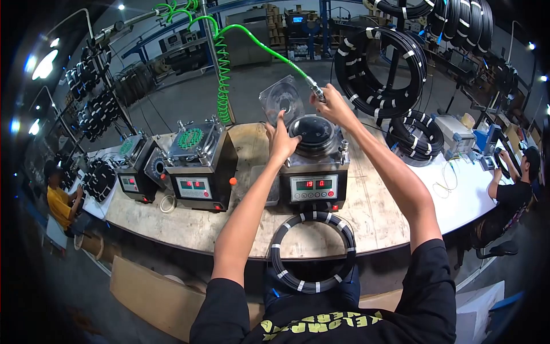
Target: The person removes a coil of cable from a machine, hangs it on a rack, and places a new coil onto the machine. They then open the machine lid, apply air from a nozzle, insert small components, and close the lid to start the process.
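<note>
My right hand (333,108) is closed around a metal air blow gun (315,89) on the end of a green coiled hose (268,49). The gun is above and behind the polishing machine (314,188), whose display reads 19 and 0. My left hand (281,139) grips the lower edge of a clear square plate (278,94) with a dark round centre, tilted up behind the machine. Part of that grip is hidden. On the machine top, right beside my left fingers, lies a shiny black round pad (312,131). A coil of black cable (313,217) leans at the table edge before me.
Two similar machines with green-patterned tops, one nearer (195,163) and one farther (132,166), stand left on the wooden table (372,212). Large cable coils (417,57) hang at right. Co-workers sit at left (62,198) and right (518,183).
</note>
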`<state>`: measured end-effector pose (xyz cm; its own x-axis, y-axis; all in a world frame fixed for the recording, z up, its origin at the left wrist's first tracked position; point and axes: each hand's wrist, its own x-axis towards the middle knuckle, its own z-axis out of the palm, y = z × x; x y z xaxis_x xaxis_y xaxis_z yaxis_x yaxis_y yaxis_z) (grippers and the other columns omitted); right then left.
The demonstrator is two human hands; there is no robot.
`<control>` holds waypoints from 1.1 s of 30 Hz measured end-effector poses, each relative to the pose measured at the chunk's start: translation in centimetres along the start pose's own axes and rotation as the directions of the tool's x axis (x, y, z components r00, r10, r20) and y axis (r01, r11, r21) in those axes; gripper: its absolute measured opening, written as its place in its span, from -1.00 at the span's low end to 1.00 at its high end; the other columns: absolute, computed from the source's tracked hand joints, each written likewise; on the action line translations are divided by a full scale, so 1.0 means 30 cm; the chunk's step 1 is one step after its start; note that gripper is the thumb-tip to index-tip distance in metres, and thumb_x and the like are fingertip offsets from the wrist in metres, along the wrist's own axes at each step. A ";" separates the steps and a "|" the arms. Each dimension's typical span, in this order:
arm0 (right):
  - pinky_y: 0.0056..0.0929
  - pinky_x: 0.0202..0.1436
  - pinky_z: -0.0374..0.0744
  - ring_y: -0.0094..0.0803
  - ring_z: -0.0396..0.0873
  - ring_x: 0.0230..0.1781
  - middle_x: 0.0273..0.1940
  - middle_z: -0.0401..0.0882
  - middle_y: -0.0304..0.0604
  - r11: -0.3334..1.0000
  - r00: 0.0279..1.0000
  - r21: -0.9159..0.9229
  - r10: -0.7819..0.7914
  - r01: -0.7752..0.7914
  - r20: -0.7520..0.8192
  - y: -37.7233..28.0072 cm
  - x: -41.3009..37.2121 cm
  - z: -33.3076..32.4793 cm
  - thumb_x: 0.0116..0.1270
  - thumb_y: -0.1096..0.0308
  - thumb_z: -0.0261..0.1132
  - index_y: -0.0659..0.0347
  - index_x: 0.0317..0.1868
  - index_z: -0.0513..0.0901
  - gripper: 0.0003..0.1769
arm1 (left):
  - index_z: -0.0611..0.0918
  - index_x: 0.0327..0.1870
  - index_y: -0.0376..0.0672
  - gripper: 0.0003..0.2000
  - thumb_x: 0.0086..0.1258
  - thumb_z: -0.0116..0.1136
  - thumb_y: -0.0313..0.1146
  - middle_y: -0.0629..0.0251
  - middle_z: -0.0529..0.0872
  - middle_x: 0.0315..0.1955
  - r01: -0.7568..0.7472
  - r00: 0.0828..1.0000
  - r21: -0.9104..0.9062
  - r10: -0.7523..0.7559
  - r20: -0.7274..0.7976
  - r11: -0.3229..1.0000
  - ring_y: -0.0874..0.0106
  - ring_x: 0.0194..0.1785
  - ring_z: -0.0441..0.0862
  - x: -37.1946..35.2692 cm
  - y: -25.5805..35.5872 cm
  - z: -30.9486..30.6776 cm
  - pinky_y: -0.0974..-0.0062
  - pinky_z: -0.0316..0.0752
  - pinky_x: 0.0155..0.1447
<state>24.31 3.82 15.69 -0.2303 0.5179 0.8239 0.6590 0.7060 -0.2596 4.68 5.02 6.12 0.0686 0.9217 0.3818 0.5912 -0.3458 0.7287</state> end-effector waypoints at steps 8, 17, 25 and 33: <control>-0.48 -0.41 0.62 -0.50 0.68 -0.47 -0.51 0.63 -0.18 0.740 0.904 0.521 0.365 -0.426 0.221 -0.049 -0.033 0.049 0.27 0.56 0.11 0.39 -0.23 0.62 -0.84 | -0.02 0.65 -0.06 0.02 0.16 0.33 -0.65 -0.39 0.11 0.48 -0.079 0.993 -0.269 0.052 -0.105 0.960 -0.25 0.58 0.11 -0.008 -0.001 -0.007 0.09 0.13 0.64; -0.51 -0.39 0.57 -0.55 0.59 -0.47 -0.50 0.56 -0.25 0.822 0.889 0.390 0.273 -0.414 0.369 -0.109 0.001 0.073 0.31 0.54 0.13 0.38 -0.24 0.61 -0.87 | -0.01 0.62 -0.27 -0.10 0.20 0.08 -0.75 -0.27 0.18 0.51 -0.168 0.966 -0.332 0.088 -0.242 0.928 -0.14 0.62 0.10 -0.028 -0.010 0.003 0.09 0.03 0.67; -0.49 -0.41 0.53 -0.51 0.60 -0.50 -0.51 0.56 -0.22 0.673 0.931 0.694 0.364 -0.256 -0.010 -0.185 0.055 0.116 0.31 0.59 0.12 0.40 -0.32 0.58 -0.89 | 0.10 0.54 -0.30 -0.17 0.16 0.07 -0.78 -0.23 0.29 0.42 -0.285 0.919 -0.274 0.180 -0.351 0.919 -0.12 0.56 0.21 -0.026 -0.054 0.032 0.09 0.11 0.62; -0.50 -0.37 0.52 -0.54 0.56 -0.45 -0.46 0.57 -0.20 0.830 0.926 0.413 0.355 -0.375 0.128 -0.080 0.080 0.091 0.29 0.56 0.11 0.35 -0.37 0.57 -0.89 | 0.34 0.37 -0.23 -0.33 0.15 0.16 -0.72 -0.13 0.38 0.31 -0.205 0.939 -0.332 0.089 -0.332 0.921 -0.06 0.40 0.37 -0.023 -0.044 0.036 0.12 0.25 0.51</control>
<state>20.22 4.69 16.92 -0.0712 0.7920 0.6063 0.3373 0.5912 -0.7326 4.71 5.04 4.28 -0.1497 0.7762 0.6124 0.2636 -0.5656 0.7814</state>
